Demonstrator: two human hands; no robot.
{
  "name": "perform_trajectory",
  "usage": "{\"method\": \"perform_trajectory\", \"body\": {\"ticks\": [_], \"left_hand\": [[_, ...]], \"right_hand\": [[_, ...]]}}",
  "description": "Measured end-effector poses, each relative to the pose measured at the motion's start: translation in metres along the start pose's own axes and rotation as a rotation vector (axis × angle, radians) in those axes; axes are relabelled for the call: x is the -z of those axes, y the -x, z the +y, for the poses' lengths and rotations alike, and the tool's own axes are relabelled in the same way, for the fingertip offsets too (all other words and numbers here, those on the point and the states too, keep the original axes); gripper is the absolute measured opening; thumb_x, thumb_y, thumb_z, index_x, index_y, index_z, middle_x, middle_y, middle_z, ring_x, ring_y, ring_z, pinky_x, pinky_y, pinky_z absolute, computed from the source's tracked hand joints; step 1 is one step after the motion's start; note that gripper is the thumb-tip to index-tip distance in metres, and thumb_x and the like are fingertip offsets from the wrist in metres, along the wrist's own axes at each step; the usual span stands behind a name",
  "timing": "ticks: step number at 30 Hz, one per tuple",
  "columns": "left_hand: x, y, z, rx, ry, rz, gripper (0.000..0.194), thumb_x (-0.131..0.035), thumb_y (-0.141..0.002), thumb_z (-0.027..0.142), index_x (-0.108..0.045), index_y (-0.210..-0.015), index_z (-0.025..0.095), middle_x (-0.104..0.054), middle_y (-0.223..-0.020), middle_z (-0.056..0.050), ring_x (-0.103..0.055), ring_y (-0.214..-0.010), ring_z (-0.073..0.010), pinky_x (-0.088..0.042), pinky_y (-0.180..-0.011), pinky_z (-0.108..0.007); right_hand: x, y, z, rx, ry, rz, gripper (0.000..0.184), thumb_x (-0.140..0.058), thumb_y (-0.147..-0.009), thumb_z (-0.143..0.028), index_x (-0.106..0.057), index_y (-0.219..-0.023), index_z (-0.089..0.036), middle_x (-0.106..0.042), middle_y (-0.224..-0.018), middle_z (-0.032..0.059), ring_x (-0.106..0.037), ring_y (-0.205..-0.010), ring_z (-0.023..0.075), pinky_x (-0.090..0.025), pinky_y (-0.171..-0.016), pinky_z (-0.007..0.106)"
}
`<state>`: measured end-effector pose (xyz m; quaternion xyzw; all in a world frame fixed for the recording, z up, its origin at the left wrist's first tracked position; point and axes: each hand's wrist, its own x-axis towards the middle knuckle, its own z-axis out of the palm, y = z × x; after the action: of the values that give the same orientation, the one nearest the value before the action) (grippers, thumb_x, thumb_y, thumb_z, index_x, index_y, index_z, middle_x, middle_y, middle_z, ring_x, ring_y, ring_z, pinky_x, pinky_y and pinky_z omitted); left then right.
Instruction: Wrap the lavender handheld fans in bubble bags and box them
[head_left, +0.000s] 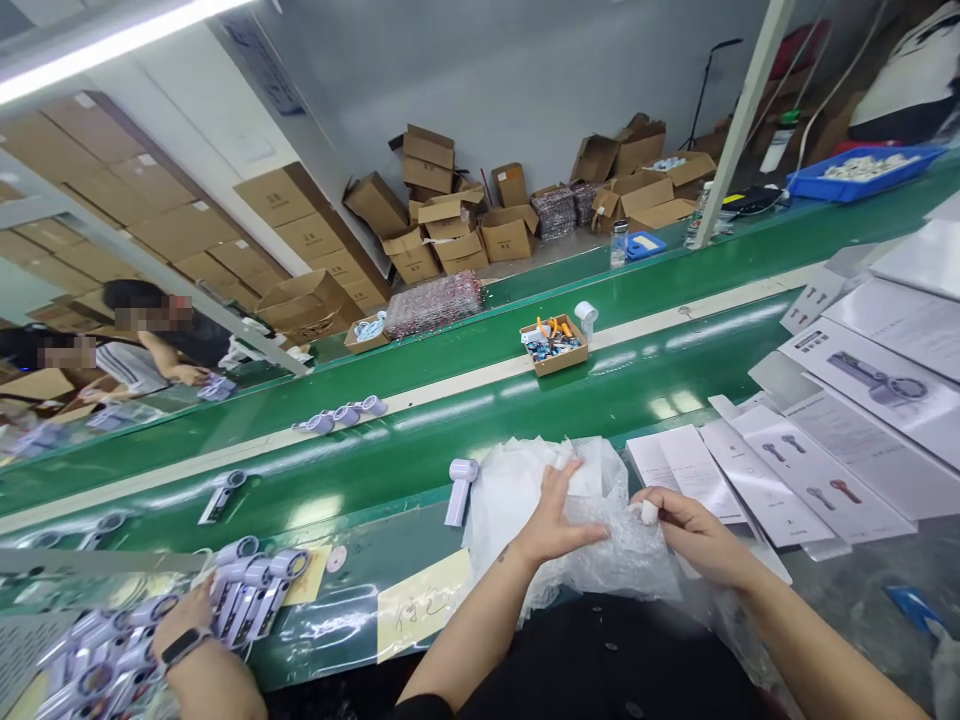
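Observation:
A pile of clear and white plastic bags [517, 510] lies on the bench before me. My left hand [559, 520] is over the pile, fingers and thumb spread, touching the crinkled plastic. At the pile's right edge, my right hand [690, 535] has its fingers closed on the edge of a clear plastic bag [626, 550]. Something small and white shows at its fingertips; I cannot tell whether it is a finger cover. Just left of the bags lies a lilac handheld fan [461, 490]. Printed white boxes and leaflets [720, 470] fan out to the right.
A co-worker's hand [187, 620] touches lilac fans piled at lower left. More fans [345, 412] lie along the green conveyor [465, 400]. A small carton [559, 360] of parts stands ahead. A yellow paper sheet [420, 605] lies left of my arm. Two people work at far left.

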<state>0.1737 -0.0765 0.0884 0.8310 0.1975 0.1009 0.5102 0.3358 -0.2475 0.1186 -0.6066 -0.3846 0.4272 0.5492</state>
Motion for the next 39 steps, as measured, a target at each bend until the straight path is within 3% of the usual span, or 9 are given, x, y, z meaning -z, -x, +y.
{"method": "perform_trajectory", "body": {"ticks": [3,7,13,19,26,29,32,35,39], "left_hand": [[0.003,-0.004,0.017,0.127,0.208,-0.12,0.041,-0.069,-0.068,0.044,-0.064,-0.098,0.015,-0.065,-0.089,-0.006,-0.059,-0.083,-0.0215,-0.046,-0.077,-0.032],[-0.008,0.006,0.011,0.274,0.27,0.14,0.022,-0.063,-0.073,0.035,-0.061,-0.082,0.015,-0.058,-0.068,0.001,-0.051,-0.061,-0.0116,-0.041,-0.059,-0.023],[-0.002,0.028,-0.012,0.4,0.352,0.285,0.02,-0.064,-0.07,0.034,-0.057,-0.075,0.016,-0.054,-0.059,0.003,-0.05,-0.056,-0.0114,-0.038,-0.056,-0.023],[0.006,0.032,-0.021,0.382,0.483,0.411,0.029,-0.058,-0.077,0.042,-0.061,-0.085,0.015,-0.06,-0.072,-0.001,-0.053,-0.067,-0.0126,-0.04,-0.064,-0.023],[0.015,0.043,-0.091,0.59,-0.006,0.704,0.033,-0.039,-0.088,0.044,-0.056,-0.093,0.016,-0.053,-0.064,0.001,-0.052,-0.056,-0.0143,-0.044,-0.059,-0.028],[0.01,0.054,-0.109,0.585,-0.231,0.707,0.034,-0.047,-0.085,0.035,-0.053,-0.109,0.012,-0.06,-0.086,-0.009,-0.059,-0.08,-0.0223,-0.047,-0.074,-0.038],[0.003,0.062,-0.108,0.36,-0.585,0.651,0.039,-0.049,-0.086,0.029,-0.052,-0.122,0.013,-0.056,-0.111,-0.018,-0.048,-0.111,-0.0304,-0.036,-0.094,-0.048],[-0.002,0.061,-0.105,0.161,-0.855,0.35,0.039,-0.048,-0.088,0.035,-0.052,-0.127,0.028,-0.055,-0.121,-0.013,-0.039,-0.122,-0.0344,-0.023,-0.101,-0.058],[-0.001,0.054,-0.107,0.202,-0.791,0.078,0.05,-0.054,-0.084,0.045,-0.048,-0.131,0.029,-0.058,-0.12,-0.011,-0.039,-0.119,-0.0392,-0.017,-0.099,-0.067]], "right_hand": [[-0.008,-0.015,-0.003,-0.067,-0.267,0.102,0.031,-0.059,-0.077,-0.046,-0.056,-0.101,-0.026,-0.06,-0.112,0.0068,-0.06,-0.091,0.0202,-0.049,-0.075,0.033],[-0.016,-0.037,0.001,-0.151,-0.301,0.138,0.066,-0.066,-0.071,-0.051,-0.041,-0.128,-0.027,-0.058,-0.12,0.0114,-0.06,-0.098,0.0231,-0.05,-0.08,0.037],[-0.023,-0.075,0.021,-0.171,-0.359,0.397,0.04,-0.076,-0.061,-0.048,-0.06,-0.083,-0.018,-0.064,-0.074,0.0009,-0.059,-0.069,0.0163,-0.048,-0.064,0.028],[-0.031,-0.093,0.029,-0.254,-0.192,0.202,0.049,-0.07,-0.067,-0.049,-0.056,-0.103,-0.02,-0.065,-0.083,0.0036,-0.062,-0.071,0.0182,-0.05,-0.061,0.03],[-0.013,-0.079,0.054,-0.283,0.252,0.324,0.04,-0.048,-0.079,-0.052,-0.048,-0.105,-0.021,-0.062,-0.091,0.0063,-0.06,-0.079,0.0203,-0.047,-0.069,0.033],[-0.02,-0.055,0.074,-0.371,0.412,0.219,0.041,-0.069,-0.063,-0.042,-0.054,-0.093,-0.019,-0.063,-0.079,0.0069,-0.06,-0.078,0.0264,-0.043,-0.072,0.037],[-0.033,-0.037,0.09,-0.422,0.509,0.105,0.034,-0.071,-0.056,-0.024,-0.055,-0.085,-0.018,-0.063,-0.077,0.0072,-0.06,-0.081,0.0284,-0.041,-0.074,0.037],[-0.026,-0.031,0.088,-0.417,0.554,-0.006,0.015,-0.061,-0.064,-0.021,-0.055,-0.077,-0.018,-0.063,-0.073,0.0051,-0.06,-0.077,0.0253,-0.041,-0.073,0.035],[0.009,-0.026,0.056,-0.392,0.377,-0.076,0.022,-0.049,-0.079,-0.032,-0.058,-0.095,-0.02,-0.067,-0.085,0.0034,-0.061,-0.079,0.0215,-0.046,-0.072,0.031]]}}
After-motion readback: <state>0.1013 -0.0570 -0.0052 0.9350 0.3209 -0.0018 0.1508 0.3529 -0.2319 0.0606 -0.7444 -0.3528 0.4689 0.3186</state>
